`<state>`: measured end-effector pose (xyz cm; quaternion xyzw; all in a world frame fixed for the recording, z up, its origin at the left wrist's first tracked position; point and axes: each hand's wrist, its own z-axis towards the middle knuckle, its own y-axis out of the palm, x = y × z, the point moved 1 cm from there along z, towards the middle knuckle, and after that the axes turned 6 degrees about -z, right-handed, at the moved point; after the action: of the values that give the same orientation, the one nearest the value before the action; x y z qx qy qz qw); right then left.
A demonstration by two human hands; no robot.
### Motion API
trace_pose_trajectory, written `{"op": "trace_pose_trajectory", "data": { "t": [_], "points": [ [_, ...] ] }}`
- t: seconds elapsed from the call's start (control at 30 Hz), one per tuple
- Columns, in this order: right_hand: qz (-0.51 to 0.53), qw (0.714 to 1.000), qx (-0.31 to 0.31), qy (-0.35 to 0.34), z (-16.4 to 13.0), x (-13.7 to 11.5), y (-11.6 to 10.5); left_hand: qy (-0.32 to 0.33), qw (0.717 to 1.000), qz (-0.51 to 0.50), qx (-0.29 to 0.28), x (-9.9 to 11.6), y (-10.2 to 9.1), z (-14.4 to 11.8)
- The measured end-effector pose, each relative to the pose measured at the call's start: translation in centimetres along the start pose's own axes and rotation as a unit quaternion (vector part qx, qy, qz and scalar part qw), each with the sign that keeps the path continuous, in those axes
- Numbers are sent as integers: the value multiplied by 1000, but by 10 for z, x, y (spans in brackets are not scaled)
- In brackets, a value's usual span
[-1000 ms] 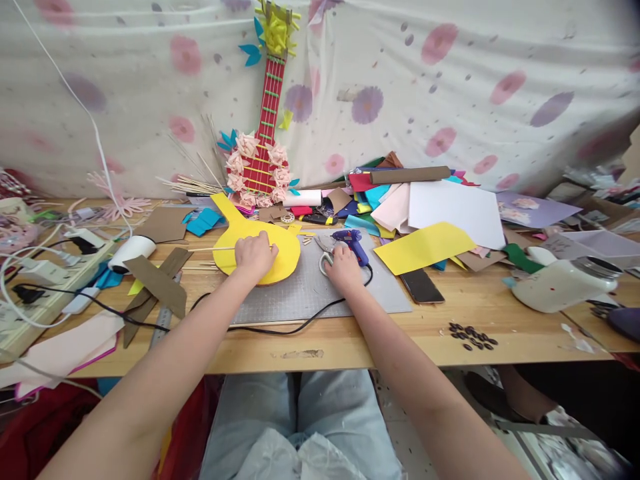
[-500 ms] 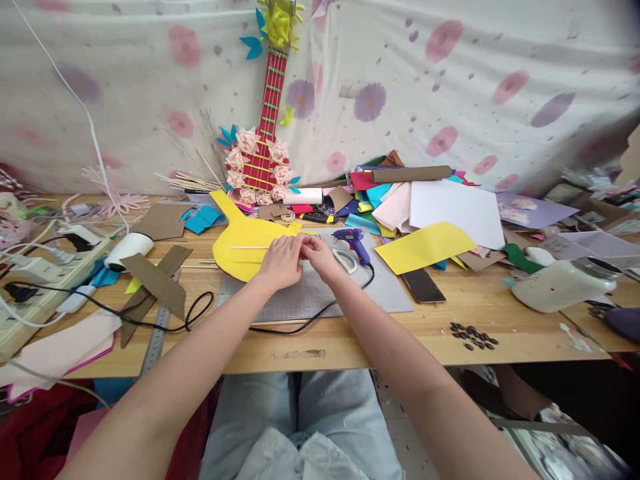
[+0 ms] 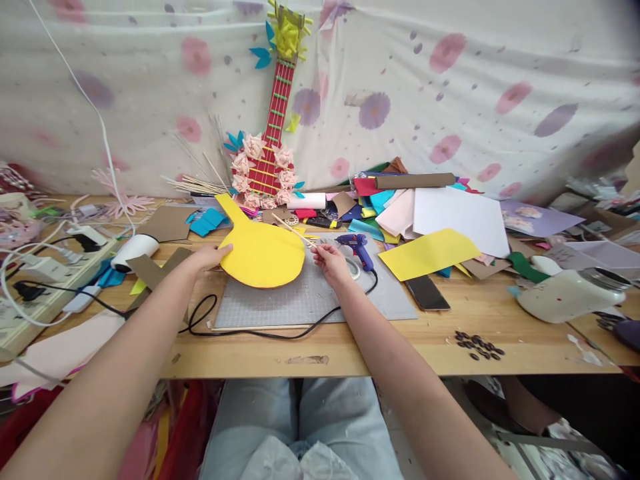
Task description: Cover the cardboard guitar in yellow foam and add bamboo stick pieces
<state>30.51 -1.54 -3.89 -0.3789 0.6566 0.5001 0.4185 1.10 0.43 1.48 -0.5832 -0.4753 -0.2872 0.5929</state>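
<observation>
The yellow lute-shaped cutout [image 3: 263, 255] lies over the grey cutting mat [image 3: 280, 308], its narrow neck pointing to the back left. My left hand [image 3: 209, 259] pinches the cutout's left edge, thumb on top and the other fingers hidden. Between the fingertips of my right hand [image 3: 331, 262] is a thin wooden stick [image 3: 291, 229], slanting up to the left past the cutout's right edge. Just right of that hand lie a blue glue gun [image 3: 358, 248] and scissors, of which a pale handle [image 3: 354, 268] shows.
A decorated red toy guitar [image 3: 270, 160] leans on the curtain. Coloured sheets [image 3: 430, 253], a phone [image 3: 427, 293], dark beads [image 3: 479, 345] and a jar [image 3: 570, 293] are on the right. A black cord [image 3: 280, 335] crosses in front; a power strip [image 3: 55, 287] is left.
My hands have parted: the left has moved to the cutout's left edge, the right slightly right. The stick that lay across the cutout is now raised and slanted. The camera view shifted slightly.
</observation>
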Motion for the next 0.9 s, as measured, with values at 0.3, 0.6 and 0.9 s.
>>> {"op": "trace_pose_trajectory", "data": {
  "t": [0.3,0.6,0.9],
  "points": [
    [47,997,-44,-37,-3,-11,-10,99,953,-274,-76,8,-35,-20],
    [106,992,-61,-19,-7,-10,-9,164,942,-293,-4,12,-57,-25],
    [111,992,-42,-51,-1,-16,-23,-35,977,-191,-92,18,-30,-30]
  ]
}}
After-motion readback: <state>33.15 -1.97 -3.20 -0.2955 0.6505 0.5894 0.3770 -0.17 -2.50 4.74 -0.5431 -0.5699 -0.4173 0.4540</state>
